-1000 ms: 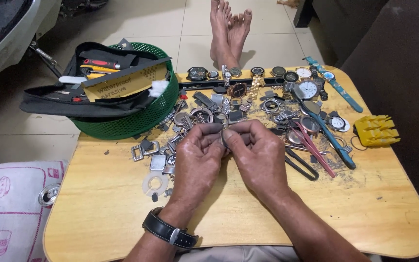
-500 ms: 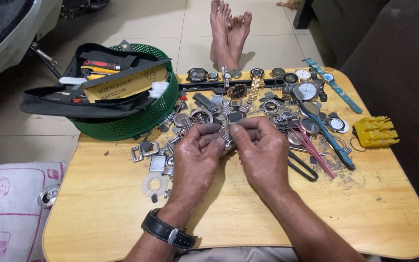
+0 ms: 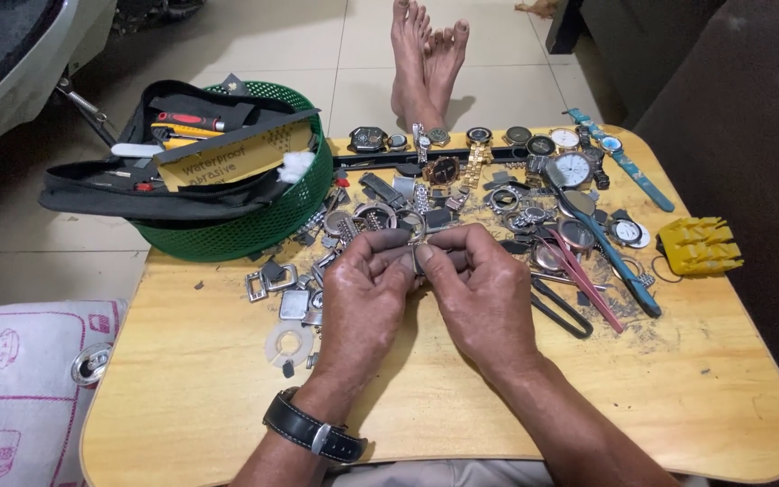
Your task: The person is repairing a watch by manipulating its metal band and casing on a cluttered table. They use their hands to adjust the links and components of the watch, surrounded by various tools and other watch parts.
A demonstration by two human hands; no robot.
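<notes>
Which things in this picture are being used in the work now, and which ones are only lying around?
In use:
- left hand and right hand, pinching a small metal watch part between them

Lying about:
- pink tweezers
- yellow holder block
- green basket with tool pouch
- loose watches on the wooden table

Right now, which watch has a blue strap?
The watch at the table's far right edge; its strap is bright blue, while the others have metal bands or none.

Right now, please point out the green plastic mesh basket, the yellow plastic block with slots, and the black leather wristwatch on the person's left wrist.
Green plastic mesh basket (image 3: 254,221): head view, front wall.
Yellow plastic block with slots (image 3: 698,246): head view, top face.
Black leather wristwatch (image 3: 310,431): head view, strap near buckle.
</notes>
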